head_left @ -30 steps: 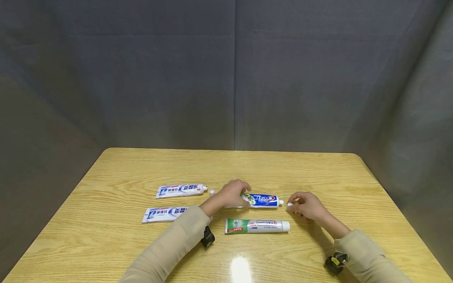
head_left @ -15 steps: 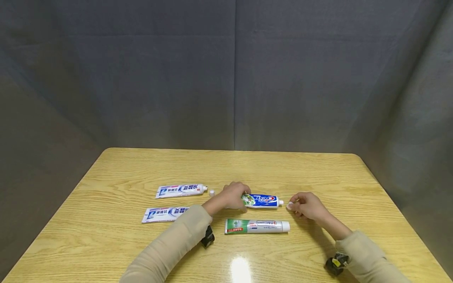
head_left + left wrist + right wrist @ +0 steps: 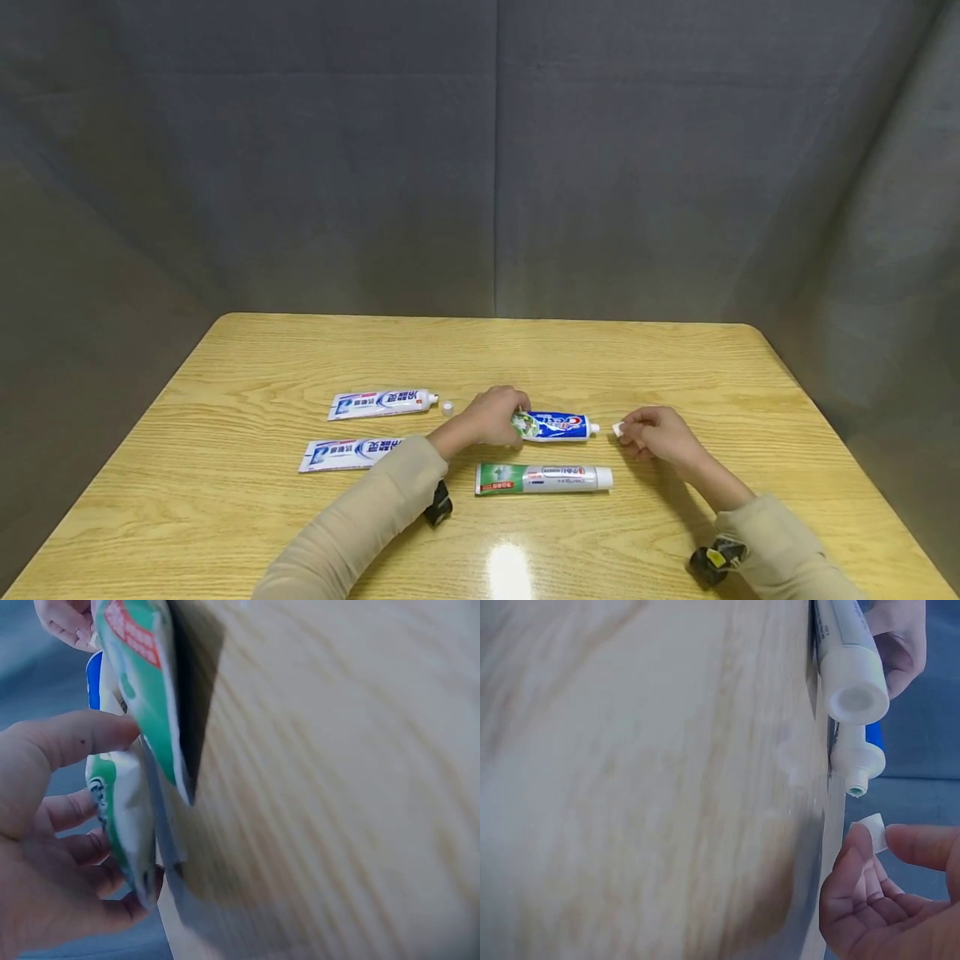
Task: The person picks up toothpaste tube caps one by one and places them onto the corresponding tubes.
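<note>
Blue and lying crosswise, the tube [image 3: 557, 426] our left hand [image 3: 492, 415] grips points its nozzle [image 3: 856, 782] at the cap [image 3: 877, 834] our right hand [image 3: 662, 435] pinches.

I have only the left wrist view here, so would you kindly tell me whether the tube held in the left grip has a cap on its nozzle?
Observer: It has none: the right wrist view shows the bare nozzle of that blue tube.
Operator: Thank you; would you also tell me what lies on the person's left, beyond my picture?
Observer: The head view shows two white tubes there, a farther one and a nearer one partly covered by the left sleeve.
</note>
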Tool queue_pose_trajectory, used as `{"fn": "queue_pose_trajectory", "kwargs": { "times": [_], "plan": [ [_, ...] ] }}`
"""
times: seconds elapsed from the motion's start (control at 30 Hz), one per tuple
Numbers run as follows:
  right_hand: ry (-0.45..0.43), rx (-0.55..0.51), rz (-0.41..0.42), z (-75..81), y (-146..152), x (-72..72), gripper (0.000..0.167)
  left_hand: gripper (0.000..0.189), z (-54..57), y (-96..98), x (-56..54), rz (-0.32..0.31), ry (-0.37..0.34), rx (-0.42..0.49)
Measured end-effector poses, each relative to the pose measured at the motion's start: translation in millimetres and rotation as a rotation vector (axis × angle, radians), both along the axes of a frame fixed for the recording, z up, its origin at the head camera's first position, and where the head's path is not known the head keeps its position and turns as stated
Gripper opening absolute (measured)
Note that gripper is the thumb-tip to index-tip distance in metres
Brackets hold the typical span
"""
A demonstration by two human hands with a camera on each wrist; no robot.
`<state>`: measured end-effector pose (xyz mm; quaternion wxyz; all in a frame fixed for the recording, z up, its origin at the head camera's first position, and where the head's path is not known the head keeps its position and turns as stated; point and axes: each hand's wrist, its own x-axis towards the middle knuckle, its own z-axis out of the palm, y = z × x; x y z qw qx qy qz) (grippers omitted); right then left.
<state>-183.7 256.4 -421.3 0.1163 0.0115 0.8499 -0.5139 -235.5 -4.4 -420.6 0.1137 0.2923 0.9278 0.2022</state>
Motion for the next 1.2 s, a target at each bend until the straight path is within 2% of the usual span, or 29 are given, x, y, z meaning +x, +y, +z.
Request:
{"fn": "queue_pose_trajectory", "kwargs": {
  "times": [0.27,0.6,0.83,1.2],
  "plan": [
    [-0.024,-0.068,-0.017,1.0,3.3,0.7,0.024,0.039,-1.7,-1.1,-2.0,-0.065,0.009,0.122],
    [-0.022,-0.106,-0.026,5.4,5.1,2.2,0.027,0.041,3.0,-1.0,1.6,-0.096,0.023,0.121],
    [-0.015,-0.120,-0.030,8.1,5.9,2.9,0.028,0.043,7.0,0.8,3.7,-0.112,0.051,0.160],
    [-0.029,-0.132,-0.036,8.5,5.0,3.4,0.030,0.040,7.8,0.9,4.7,-0.111,0.074,0.189]
  ]
}}
